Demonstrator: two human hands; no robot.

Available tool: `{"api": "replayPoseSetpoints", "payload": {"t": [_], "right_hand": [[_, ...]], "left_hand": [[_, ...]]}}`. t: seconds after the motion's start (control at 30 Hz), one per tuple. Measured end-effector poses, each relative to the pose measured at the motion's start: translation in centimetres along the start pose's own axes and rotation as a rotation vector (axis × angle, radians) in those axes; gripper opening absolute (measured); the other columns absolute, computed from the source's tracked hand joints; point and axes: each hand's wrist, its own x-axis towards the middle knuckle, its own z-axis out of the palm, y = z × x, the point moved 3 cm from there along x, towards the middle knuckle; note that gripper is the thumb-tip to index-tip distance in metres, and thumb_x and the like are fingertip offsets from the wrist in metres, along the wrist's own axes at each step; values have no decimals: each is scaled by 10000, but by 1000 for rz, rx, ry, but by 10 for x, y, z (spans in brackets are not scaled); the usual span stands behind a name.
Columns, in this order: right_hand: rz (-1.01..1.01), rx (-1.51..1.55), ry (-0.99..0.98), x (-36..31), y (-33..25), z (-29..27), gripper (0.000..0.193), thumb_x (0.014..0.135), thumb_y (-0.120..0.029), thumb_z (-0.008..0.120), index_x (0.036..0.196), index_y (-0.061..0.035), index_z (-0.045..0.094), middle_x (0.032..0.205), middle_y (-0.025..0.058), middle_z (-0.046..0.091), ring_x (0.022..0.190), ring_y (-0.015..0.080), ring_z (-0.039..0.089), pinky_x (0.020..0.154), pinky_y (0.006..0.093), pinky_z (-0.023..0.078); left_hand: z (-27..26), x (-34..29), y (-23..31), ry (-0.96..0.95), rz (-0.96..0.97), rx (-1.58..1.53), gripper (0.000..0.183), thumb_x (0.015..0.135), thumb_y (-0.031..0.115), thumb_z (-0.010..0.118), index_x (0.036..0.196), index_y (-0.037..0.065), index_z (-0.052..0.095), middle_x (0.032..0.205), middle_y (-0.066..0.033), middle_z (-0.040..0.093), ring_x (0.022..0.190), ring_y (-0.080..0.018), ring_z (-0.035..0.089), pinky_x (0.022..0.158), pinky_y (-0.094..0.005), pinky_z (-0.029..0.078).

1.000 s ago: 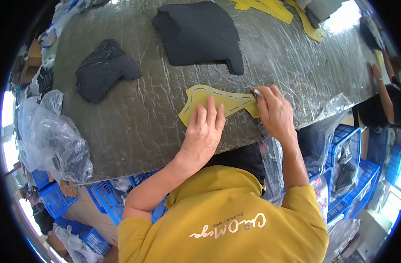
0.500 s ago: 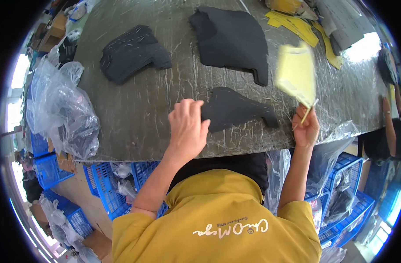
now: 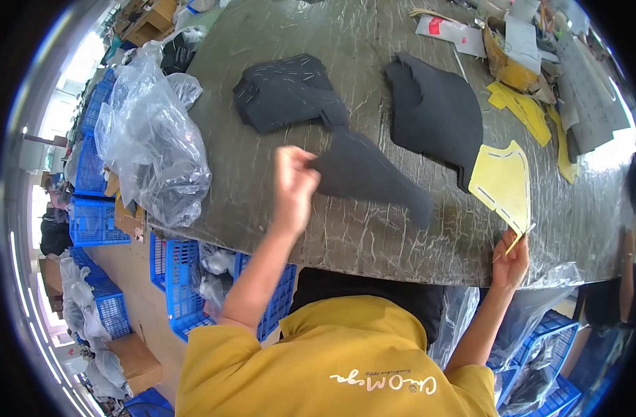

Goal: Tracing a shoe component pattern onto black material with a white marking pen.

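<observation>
Left hand (image 3: 295,187): fingers and thumb drawn together at the left corner of a black cutout (image 3: 370,174). The grip is narrow, with only that corner between the fingers; blur hides the exact fingertip contact. The cutout sits over the middle of the bench (image 3: 359,243), inward from the near edge. It is thin, flat and matt, broad at the left and tapering to a blunt tail at the right, with a faint pale line along its upper side.

Right hand (image 3: 511,260): fingers closed on the narrow end of a yellow template (image 3: 504,181), above the right part of the near edge. The template is a smooth, stiff-looking sheet, tilted with its wide end toward the far edge; dark slots run in a broken line along its border. A thin white stick (image 3: 530,228) projects beside the same fingers; its type cannot be told.

Bench surface: grey-brown, glossy, creased with pale streaks.

Beyond the cutout, toward the left edge, lies a black stack (image 3: 286,90) marked with short white dashes. To the right of the stack lies a larger black panel (image 3: 436,111), curved at one side, with a narrow tail toward the near edge. Yellow patterns (image 3: 519,111) lie toward the right edge. A clear, crumpled plastic bag (image 3: 158,139) bulges at the left edge.
</observation>
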Motion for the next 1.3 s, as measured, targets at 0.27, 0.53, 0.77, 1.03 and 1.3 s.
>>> {"api": "replayPoseSetpoints", "payload": {"t": [0.27,0.53,0.77,1.03,1.3], "right_hand": [[-7,-44,38,5,2,-7,226,1052,-111,544,1245,3,562,851,6,513,649,61,406,522,209,352],[25,21,11,4,2,0,207,1051,-125,543,1222,-12,569,860,6,510,669,70,425,548,224,369],[-14,232,-44,2,9,10,265,1056,-94,504,1275,56,498,1002,85,485,642,93,391,520,245,319],[1,-425,176,-3,10,30,169,1009,-96,605,1163,-26,616,767,-73,506,573,-4,365,522,181,352],[-101,-1683,212,-21,38,73,139,918,-81,685,1041,-23,660,739,20,618,634,64,545,597,256,469]], "left_hand": [[-94,108,14,363,553,996,447,927,122,627,1332,39,456,1209,-150,547,1133,-284,549,937,-407,454],[84,47,-13,-411,684,850,475,850,12,650,1313,38,548,1376,-172,507,1310,-384,473,1097,-485,372],[120,28,-37,-599,755,1106,614,907,106,653,1499,132,488,1615,-144,332,1438,-393,358,1179,-606,260],[90,-89,-15,-630,498,892,633,899,109,633,1506,107,455,1466,-178,459,1298,-378,457,1147,-555,311],[73,-68,-12,-541,377,509,522,771,-74,536,1283,16,486,1429,-239,433,1330,-427,438,1156,-486,333]]}}
